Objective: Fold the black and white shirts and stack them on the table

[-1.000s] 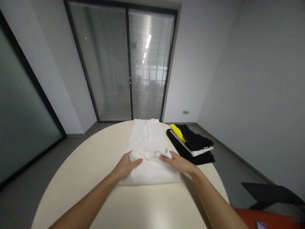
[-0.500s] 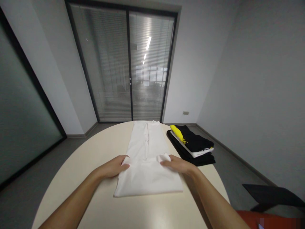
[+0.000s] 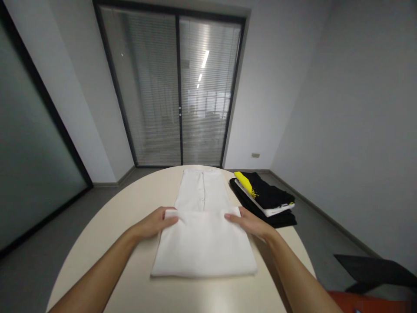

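A white shirt (image 3: 204, 243), with a buttoned strip down its middle, lies in a long folded shape on the table. Its near part is doubled over toward the far end, making a wide flap. My left hand (image 3: 156, 224) pinches the left corner of the flap's far edge, thumb on top and fingers underneath. At the right corner, my right hand (image 3: 250, 222) grips the same edge in a like way. The fingertips under the cloth are hidden.
The round cream table (image 3: 107, 243) carries a stack of folded black and white clothes (image 3: 270, 191) at its right side, topped with a yellow fringed piece (image 3: 245, 182). A red and black chair (image 3: 378, 269) stands at the lower right. Glazed doors with blinds (image 3: 156, 95) are beyond.
Both hands have drawn the flap's edge straight and flat; its curled right corner is smoothed out. The shirt's near fold has shifted slightly toward me and looks wider.
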### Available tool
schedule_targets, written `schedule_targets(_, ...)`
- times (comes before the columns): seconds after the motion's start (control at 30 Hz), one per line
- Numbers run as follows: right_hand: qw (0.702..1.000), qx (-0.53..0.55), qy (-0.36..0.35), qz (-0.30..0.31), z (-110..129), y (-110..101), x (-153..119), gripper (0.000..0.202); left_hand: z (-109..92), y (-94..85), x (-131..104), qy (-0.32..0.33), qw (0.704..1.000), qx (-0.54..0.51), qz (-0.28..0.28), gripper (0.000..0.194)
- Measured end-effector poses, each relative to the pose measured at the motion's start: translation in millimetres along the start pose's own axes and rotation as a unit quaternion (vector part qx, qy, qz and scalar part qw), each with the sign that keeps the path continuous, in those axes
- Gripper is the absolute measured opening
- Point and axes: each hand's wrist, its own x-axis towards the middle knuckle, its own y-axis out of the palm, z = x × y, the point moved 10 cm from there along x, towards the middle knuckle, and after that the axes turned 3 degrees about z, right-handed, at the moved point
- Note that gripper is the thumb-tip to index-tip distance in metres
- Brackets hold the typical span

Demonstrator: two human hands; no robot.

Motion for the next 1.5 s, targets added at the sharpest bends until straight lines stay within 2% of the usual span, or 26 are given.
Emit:
schedule_targets(0.1, 0.998, -0.019, -0.018, -0.056, -7.7, -15.3, 8.5, 0.060, 4.7, -6.8, 6.2, -0.003, 0.996, 0.016, -0.088, 0.046)
schedule_targets(0.2, 0.997, -0.051, -0.015, -0.059, -16.1, -17.7, 14.7, 0.059, 7.6, -3.9, 9.5, -0.005, 0.991, 0.081, -0.102, 0.041)
schedule_targets(0.37, 0.997, -0.077, 0.000, -0.004, -11.1, -9.4, 7.1, 0.054, 11.6, 1.9, 5.5, -0.044, 0.991, 0.123, -0.029, 0.037)
schedule_targets(0.47, 0.994, -0.102, 0.020, 0.035, -5.2, -2.8, -2.3, 0.052, 11.5, 9.3, -0.4, -0.059, 0.990, 0.115, 0.046, 0.033)
schedule_targets(0.57, 0.986, -0.126, 0.050, 0.098, -8.9, 8.7, -7.1, 0.054, 15.0, 21.0, -6.2, -0.077, 0.985, 0.090, 0.128, 0.029)
schedule_targets(0.67, 0.979, -0.132, 0.058, 0.143, -15.1, 16.1, -5.8, 0.053, 12.6, 23.1, -6.8, -0.060, 0.985, 0.067, 0.147, 0.029)
schedule_targets(0.77, 0.985, -0.133, 0.000, 0.111, -7.1, 8.6, 0.6, 0.046, 3.7, 8.9, -1.4, -0.010, 0.995, 0.061, 0.072, 0.036)
schedule_targets(0.87, 0.986, -0.146, -0.080, 0.011, 8.3, -10.9, 4.9, 0.041, 4.0, -13.6, 3.0, 0.001, 0.995, 0.074, -0.064, 0.042)
schedule_targets(0.93, 0.980, -0.165, -0.102, -0.055, 11.2, -22.7, 6.5, 0.040, 8.2, -22.8, 4.6, 0.002, 0.987, 0.075, -0.139, 0.043)
schedule_targets(1.0, 0.971, -0.197, -0.101, -0.091, 7.4, -28.0, 9.6, 0.040, 13.8, -23.2, 7.6, 0.007, 0.982, 0.077, -0.172, 0.042)
schedule_targets(1.07, 0.965, -0.224, -0.095, -0.096, 0.7, -27.6, 14.1, 0.039, 20.2, -19.7, 11.0, 0.005, 0.980, 0.098, -0.174, 0.039)
schedule_targets(1.2, 0.965, -0.241, -0.072, -0.076, -11.9, -25.4, 20.7, 0.037, 27.2, -15.9, 11.8, -0.018, 0.979, 0.149, -0.140, 0.036)
schedule_targets(1.3, 0.971, -0.233, -0.040, -0.031, -18.3, -20.4, 20.8, 0.036, 28.0, -7.6, 7.6, -0.052, 0.986, 0.150, -0.060, 0.031)
schedule_targets(1.4, 0.975, -0.219, -0.016, 0.042, -19.1, -7.5, 15.1, 0.036, 24.8, 6.2, -0.3, -0.082, 0.986, 0.141, 0.043, 0.027)
schedule_targets(1.5, 0.973, -0.212, -0.010, 0.092, -13.9, 5.1, 7.0, 0.037, 15.8, 14.3, -5.7, -0.074, 0.983, 0.133, 0.099, 0.021)
